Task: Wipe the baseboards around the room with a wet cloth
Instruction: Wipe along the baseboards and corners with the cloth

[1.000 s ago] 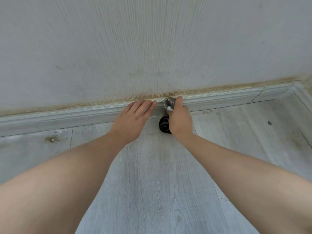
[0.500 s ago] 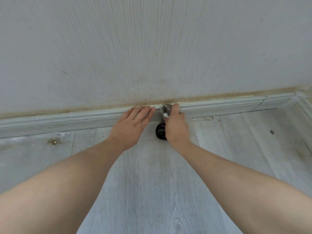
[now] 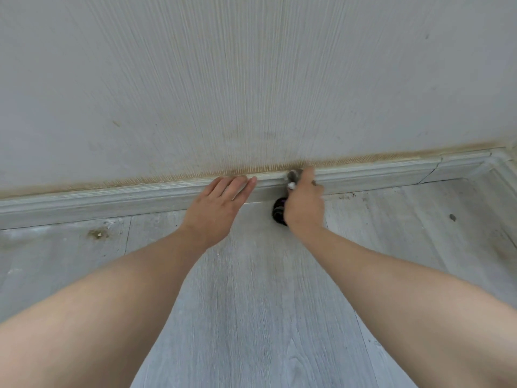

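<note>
A pale grey baseboard (image 3: 112, 198) runs across the view where the wall meets the floor. My right hand (image 3: 303, 201) grips a small dark cloth (image 3: 279, 211), with a grey and white part of it pressed on the baseboard's top edge under my fingertips. Most of the cloth is hidden by the hand. My left hand (image 3: 216, 207) lies flat with fingers together, its fingertips resting on the baseboard just left of the cloth. It holds nothing.
A brownish dirt line (image 3: 391, 156) runs along the wall just above the baseboard. The room corner (image 3: 500, 158) is at the far right. The grey plank floor (image 3: 251, 303) has a stain (image 3: 98, 233) at left and crumbs near the baseboard at right.
My right hand with the cloth has slid a little to the right along the baseboard, away from my left hand. The left hand has stayed about where it was.
</note>
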Motion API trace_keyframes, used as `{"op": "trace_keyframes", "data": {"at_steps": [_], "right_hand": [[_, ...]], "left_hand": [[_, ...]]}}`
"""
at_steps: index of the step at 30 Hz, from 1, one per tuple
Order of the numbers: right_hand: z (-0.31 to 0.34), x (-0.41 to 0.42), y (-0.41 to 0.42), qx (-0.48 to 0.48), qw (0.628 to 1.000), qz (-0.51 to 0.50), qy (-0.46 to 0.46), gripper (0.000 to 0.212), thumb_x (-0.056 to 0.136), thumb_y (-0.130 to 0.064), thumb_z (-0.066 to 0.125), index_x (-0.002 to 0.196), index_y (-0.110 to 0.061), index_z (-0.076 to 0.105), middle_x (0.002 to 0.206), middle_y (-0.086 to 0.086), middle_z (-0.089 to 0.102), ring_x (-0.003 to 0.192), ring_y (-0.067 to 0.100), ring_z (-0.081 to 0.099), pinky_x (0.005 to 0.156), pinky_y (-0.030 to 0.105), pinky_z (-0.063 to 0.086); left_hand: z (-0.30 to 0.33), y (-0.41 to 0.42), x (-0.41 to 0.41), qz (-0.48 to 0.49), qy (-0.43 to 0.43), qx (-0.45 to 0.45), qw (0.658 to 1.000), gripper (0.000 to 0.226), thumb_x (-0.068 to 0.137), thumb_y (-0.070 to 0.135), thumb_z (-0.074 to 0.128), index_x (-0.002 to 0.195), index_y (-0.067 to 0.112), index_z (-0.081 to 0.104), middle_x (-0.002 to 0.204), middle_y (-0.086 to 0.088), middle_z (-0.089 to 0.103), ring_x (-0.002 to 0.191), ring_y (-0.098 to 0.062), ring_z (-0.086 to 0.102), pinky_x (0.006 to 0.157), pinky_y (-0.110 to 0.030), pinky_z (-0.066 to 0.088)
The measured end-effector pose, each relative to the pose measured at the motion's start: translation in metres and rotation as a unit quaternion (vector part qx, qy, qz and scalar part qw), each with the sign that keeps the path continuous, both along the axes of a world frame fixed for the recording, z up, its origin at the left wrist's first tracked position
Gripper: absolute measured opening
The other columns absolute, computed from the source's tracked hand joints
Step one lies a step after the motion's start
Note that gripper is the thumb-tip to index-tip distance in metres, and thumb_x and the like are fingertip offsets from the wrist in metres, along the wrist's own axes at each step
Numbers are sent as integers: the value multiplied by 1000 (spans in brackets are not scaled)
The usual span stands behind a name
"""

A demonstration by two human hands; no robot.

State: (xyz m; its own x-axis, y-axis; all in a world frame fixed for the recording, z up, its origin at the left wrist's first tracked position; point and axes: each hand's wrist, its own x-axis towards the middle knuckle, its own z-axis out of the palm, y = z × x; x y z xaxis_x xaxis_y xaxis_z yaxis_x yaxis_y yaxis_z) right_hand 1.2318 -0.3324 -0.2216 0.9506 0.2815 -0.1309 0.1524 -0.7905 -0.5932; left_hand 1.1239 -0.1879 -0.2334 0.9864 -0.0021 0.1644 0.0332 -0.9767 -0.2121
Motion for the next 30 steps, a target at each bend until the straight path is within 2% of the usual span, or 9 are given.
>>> {"op": "trace_keyframes", "data": {"at_steps": [2,5,9,11,15,20,24,27,30], "right_hand": [[-3,-14,14,4,999,51,7,40,96,-12,39,135,-9,30,120,20,44,100,31,49,72,32,31],[-5,-11,12,3,997,81,4,35,97,-16,41,131,-12,31,113,17,47,93,31,52,70,33,34],[-5,20,-15,42,999,-23,16,37,96,-17,45,131,-14,32,113,17,55,87,31,55,67,33,35],[-4,28,-25,19,999,-48,12,42,97,-16,45,135,-11,29,113,21,55,84,30,52,66,33,35],[5,14,-8,29,996,-79,27,37,98,-12,38,133,-12,29,123,21,41,77,26,42,69,32,34],[9,-17,17,54,996,8,66,48,90,-8,48,132,-12,26,123,18,33,76,26,47,67,31,39],[5,-6,-6,33,997,76,7,36,92,-11,49,125,-7,34,111,18,47,77,24,46,63,31,36],[4,14,-23,24,999,41,-21,29,94,-16,50,120,-8,40,107,18,55,84,30,54,63,32,35],[3,22,-28,-7,999,11,-36,26,95,-18,50,118,-10,42,105,17,56,87,31,54,63,32,33]], "left_hand": [[0,-1,0,6,9,1,1000,87,57,0,69,140,6,42,128,-12,52,115,-27,37,99,-41,42],[2,-1,0,11,23,-1,1000,90,56,0,71,141,7,40,129,-11,51,115,-27,38,98,-40,43],[4,0,-1,18,49,-4,999,92,61,5,71,145,10,33,134,-8,47,120,-26,42,101,-37,40],[7,-2,-1,24,66,-8,997,91,67,6,69,147,11,26,138,-7,44,124,-26,41,105,-36,36],[8,-6,-2,45,85,-28,995,90,75,2,59,150,13,12,146,-6,31,132,-25,29,110,-35,27],[4,-1,-1,36,73,-30,996,96,58,-2,71,145,9,32,134,-10,46,119,-26,36,100,-37,42],[13,4,-2,15,91,-14,996,92,73,0,61,150,14,12,145,-5,31,129,-24,31,106,-33,34],[21,13,-2,1,119,7,993,86,86,4,47,150,18,-9,152,0,12,138,-20,17,111,-28,23],[28,20,-5,-13,127,8,992,82,87,4,45,150,16,-7,153,-1,11,139,-20,17,112,-29,22]]}}
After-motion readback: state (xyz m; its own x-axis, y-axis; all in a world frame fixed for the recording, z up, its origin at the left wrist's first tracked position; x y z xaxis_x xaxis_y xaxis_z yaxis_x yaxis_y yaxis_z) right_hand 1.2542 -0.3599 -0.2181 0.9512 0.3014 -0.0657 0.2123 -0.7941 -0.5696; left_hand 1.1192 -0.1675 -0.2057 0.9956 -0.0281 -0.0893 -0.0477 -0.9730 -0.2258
